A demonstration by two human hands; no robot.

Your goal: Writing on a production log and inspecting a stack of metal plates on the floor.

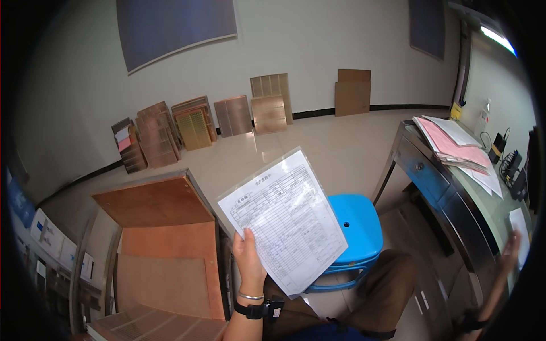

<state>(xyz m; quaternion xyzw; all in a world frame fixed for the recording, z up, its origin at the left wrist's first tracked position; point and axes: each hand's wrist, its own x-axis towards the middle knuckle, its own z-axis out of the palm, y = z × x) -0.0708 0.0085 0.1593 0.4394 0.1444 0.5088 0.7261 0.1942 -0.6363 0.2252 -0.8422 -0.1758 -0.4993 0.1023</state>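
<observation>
My left hand [248,258] grips the lower left edge of a printed form [287,227] in a clear plastic sleeve, thumb over its front. The form is tilted up in front of me, its table of rows facing me. At the far right my right hand [512,247] is over the desk, beside a white sheet or slip [519,227]. That hand is small and smeared, so its grip on the slip is unclear. To the left of my left hand, a rack holds copper-coloured panels [170,241], with one large board [156,199] leaning up at its back.
A blue plastic stool [358,227] stands beyond my knee. The desk [455,179] on the right carries pink and white papers [455,145], a clear bottle [484,113] and black cabled devices [512,170]. Several copper-coloured panels [233,116] and brown boards [352,96] lean on the wall.
</observation>
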